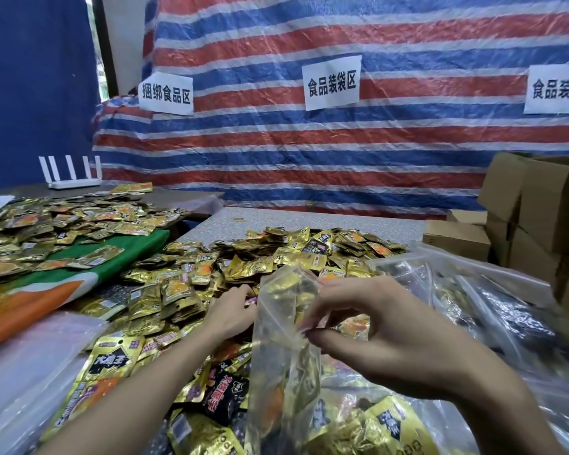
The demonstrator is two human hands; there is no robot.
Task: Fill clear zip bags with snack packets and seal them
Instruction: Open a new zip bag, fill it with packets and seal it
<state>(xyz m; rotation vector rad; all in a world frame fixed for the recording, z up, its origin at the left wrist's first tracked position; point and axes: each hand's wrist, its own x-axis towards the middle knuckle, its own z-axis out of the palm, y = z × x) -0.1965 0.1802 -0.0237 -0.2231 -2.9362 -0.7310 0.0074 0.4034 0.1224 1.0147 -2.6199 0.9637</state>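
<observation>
A: Step?
B: Filling; right hand (375, 339) fingers (334, 298) pinch zip bag (283, 356) mouth, near centre, partly full; left hand (230, 316) in packets (243, 264), grip hidden.
A: Next?
B: Likely grab packets, drop in; seal later.

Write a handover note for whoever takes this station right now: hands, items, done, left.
Right hand: pinches the edge of the clear zip bag and holds it up over the table.
Left hand: down on the pile of loose snack packets, fingertips hidden behind the bag, so I cannot tell if it grips one.
Done: the held bag has some gold packets in it. Filled bags lie to the right.
Left: probably add more packets and press the zip shut. It looks unsealed. A large pile remains to be bagged.
</observation>
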